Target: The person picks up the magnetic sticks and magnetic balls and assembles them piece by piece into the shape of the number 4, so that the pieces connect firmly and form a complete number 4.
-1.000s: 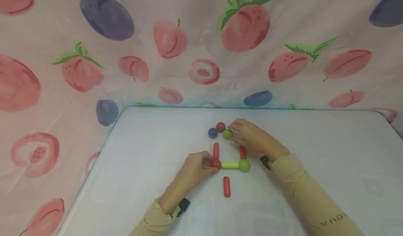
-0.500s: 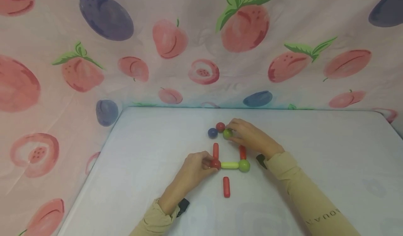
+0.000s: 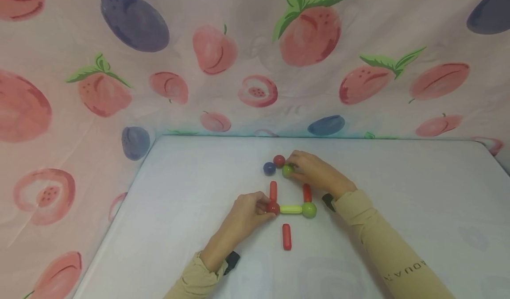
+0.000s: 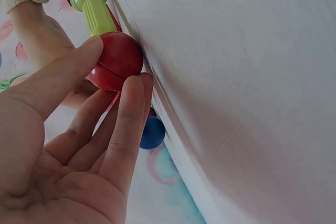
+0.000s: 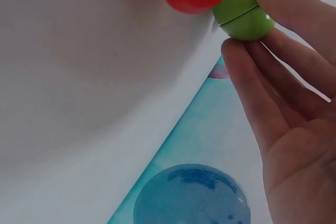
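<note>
My left hand (image 3: pixel 248 212) pinches a red ball (image 4: pixel 122 60) between thumb and fingers. That ball sits at one end of a yellow-green rod (image 3: pixel 291 209), whose other end meets a green ball (image 3: pixel 309 210). From each of these two balls a red rod runs away from me, the left rod (image 3: pixel 273 191) and the right rod (image 3: pixel 307 193). Farther back, my right hand (image 3: pixel 316 169) holds a second green ball (image 5: pixel 243 10) between thumb and fingertips. Close beside it are a loose red ball (image 3: pixel 279 161) and a blue ball (image 3: pixel 269 168).
A single red rod (image 3: pixel 287 237) lies on the white table (image 3: pixel 179 237) on the near side of the joined pieces. Fruit-printed cloth (image 3: pixel 255 42) hangs behind the table and along its left side.
My right hand has moved slightly left and its fingers have closed on the far green ball, which is shifted a touch toward me. The left hand stays put on the red ball.
</note>
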